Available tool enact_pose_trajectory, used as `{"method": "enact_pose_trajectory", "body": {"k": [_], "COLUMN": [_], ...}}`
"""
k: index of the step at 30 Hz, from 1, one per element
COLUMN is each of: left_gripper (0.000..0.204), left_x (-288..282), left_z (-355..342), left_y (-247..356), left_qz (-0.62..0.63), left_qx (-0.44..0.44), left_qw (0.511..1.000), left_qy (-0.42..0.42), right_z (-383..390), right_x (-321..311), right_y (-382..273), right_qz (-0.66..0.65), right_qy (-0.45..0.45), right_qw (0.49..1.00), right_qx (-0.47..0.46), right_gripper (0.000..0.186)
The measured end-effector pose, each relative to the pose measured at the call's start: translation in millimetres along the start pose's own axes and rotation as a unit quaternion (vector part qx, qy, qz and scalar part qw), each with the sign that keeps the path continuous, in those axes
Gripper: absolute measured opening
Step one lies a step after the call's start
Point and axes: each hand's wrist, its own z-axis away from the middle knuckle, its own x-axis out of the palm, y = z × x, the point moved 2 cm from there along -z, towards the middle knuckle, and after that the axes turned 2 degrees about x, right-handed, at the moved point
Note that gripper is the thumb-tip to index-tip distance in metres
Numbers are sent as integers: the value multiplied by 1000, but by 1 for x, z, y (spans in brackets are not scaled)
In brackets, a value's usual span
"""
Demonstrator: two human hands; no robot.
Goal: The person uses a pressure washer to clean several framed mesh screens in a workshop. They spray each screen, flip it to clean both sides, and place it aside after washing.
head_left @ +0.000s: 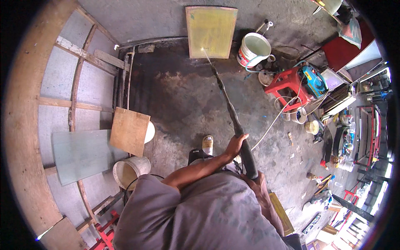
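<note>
A long dark spray wand [233, 114] slants away from my body toward the far wall, its thick grip end close to my waist. My left hand [236, 146] is wrapped round the wand's thick part. Farther back, my right hand [255, 181] closes on its rear end; some of those fingers are hidden. From the tip a thin white jet reaches the lower left of a yellowish framed screen [211, 31], which leans upright against the wall. A pale hose [266, 132] runs from near the wand to the right.
A blue pressure washer [314, 79] sits on a red plastic stool [287, 85]. Beside the screen stands a white bucket [255, 46] of water under a tap. At left are a wooden board [130, 131], a glass sheet [83, 154] and another bucket [132, 171]. The floor looks wet.
</note>
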Motion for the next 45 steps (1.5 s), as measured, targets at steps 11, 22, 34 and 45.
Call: {"method": "enact_pose_trajectory", "body": {"k": [11,22,34,45], "left_gripper": [41,36,34,28], "left_x": [-5,5,9,13], "left_z": [-7,4,11,8], "left_y": [-6,6,14,14], "left_qz": [-67,-31,15,38], "left_qx": [29,22,14,81], "left_qw": [997,999,1000,995], "left_qy": [7,-9,-16,-40], "right_z": [0,8,7,12], "right_x": [1,1,4,6], "right_y": [3,-4,10,2], "right_qz": [-3,-11,-50,-23], "right_qy": [-4,12,37,15], "right_qw": [999,1000,997,997], "right_qx": [-39,-16,-51,-76], "right_gripper": [39,40,34,39]}}
